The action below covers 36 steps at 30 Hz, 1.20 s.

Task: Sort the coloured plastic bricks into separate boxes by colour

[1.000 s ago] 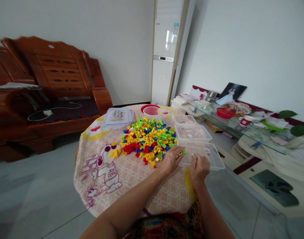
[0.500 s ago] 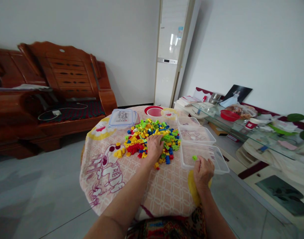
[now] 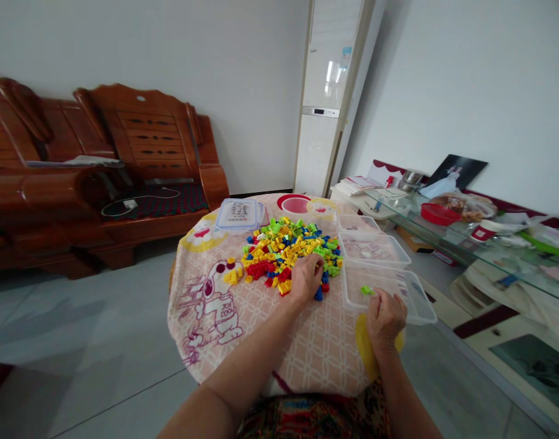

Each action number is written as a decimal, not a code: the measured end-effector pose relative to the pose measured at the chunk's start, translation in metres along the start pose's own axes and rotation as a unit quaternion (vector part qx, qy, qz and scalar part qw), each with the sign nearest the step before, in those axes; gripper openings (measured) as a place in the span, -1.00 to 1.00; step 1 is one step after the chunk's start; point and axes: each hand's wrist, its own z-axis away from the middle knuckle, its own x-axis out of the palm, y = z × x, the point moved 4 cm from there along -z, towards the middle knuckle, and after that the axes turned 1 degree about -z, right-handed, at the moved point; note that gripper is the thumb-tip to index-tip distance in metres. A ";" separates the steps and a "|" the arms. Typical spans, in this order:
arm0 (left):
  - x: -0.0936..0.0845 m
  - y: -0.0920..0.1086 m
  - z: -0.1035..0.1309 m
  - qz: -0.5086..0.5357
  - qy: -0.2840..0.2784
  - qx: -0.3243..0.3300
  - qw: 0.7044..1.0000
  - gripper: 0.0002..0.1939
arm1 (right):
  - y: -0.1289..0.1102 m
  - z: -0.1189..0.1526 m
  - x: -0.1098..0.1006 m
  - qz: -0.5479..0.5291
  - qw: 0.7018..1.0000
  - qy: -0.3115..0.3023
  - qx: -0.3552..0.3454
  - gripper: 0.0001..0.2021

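Picking at brick pile [image 3: 294, 246] w/ L hand [image 3: 306, 279], fingers bent, hold unclear. R hand [image 3: 387, 314] curled by green brick [image 3: 366, 289], can't tell if gripped. Next prob needs sure pinch

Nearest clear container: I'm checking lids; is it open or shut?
Open: the container has no lid on; a blue-edged lid lies apart.

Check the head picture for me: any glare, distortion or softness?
Head view: window-like glare on the tall white unit, which also leans, likely from wide-angle distortion; head view: soft, even light, bricks slightly soft, studs hard to make out.
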 end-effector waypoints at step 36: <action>0.010 -0.019 -0.015 -0.091 -0.025 0.049 0.994 -0.87 | -0.008 -0.004 -0.004 0.001 1.000 0.000 0.005 -0.76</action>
